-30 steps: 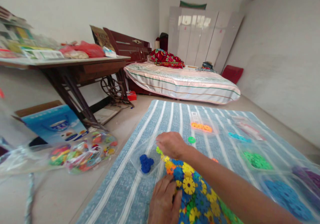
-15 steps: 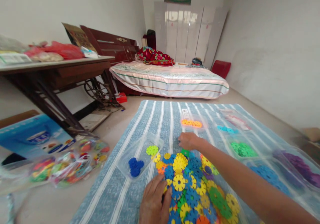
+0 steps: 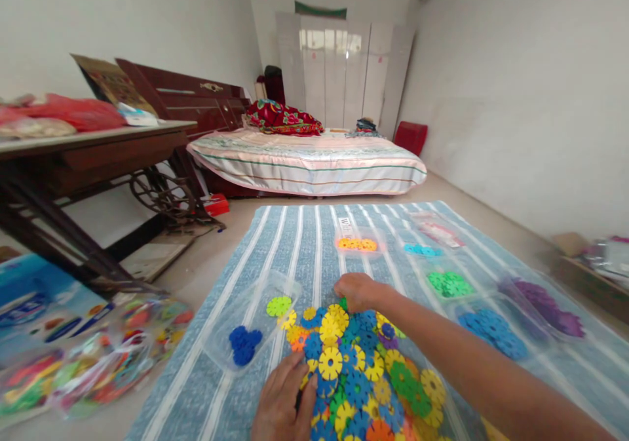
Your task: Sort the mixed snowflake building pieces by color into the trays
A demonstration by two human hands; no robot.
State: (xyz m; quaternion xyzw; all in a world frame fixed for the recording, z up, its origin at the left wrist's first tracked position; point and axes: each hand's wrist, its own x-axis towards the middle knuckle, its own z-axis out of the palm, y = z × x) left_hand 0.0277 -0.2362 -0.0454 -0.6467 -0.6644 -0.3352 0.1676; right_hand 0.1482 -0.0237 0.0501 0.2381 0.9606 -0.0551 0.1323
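One bare right hand (image 3: 356, 291) reaches over the far edge of a heap of slotted snowflake discs (image 3: 331, 363), its fingers bunched together right at a green disc (image 3: 343, 304); from here I can't tell whether they pinch it. The left hand (image 3: 284, 398) lies palm down against the heap's left side, thumb set apart from its fingers. The heap, mostly yellow and blue, spreads over a blue-and-white striped cloth (image 3: 280, 244). Just left of it, a clear plastic tub (image 3: 258, 295) holds dark blue discs (image 3: 244, 345), with a lime disc (image 3: 279, 306) at its right side. Farther off and to the right, separate containers hold orange discs (image 3: 357, 244), light blue discs (image 3: 422, 250), bright green discs (image 3: 449, 284), mid-blue discs (image 3: 491, 333) and purple discs (image 3: 549, 308). On the floor at left sit plastic bags of colourful pieces (image 3: 118, 362); beyond the cloth stands a bed (image 3: 314, 159).
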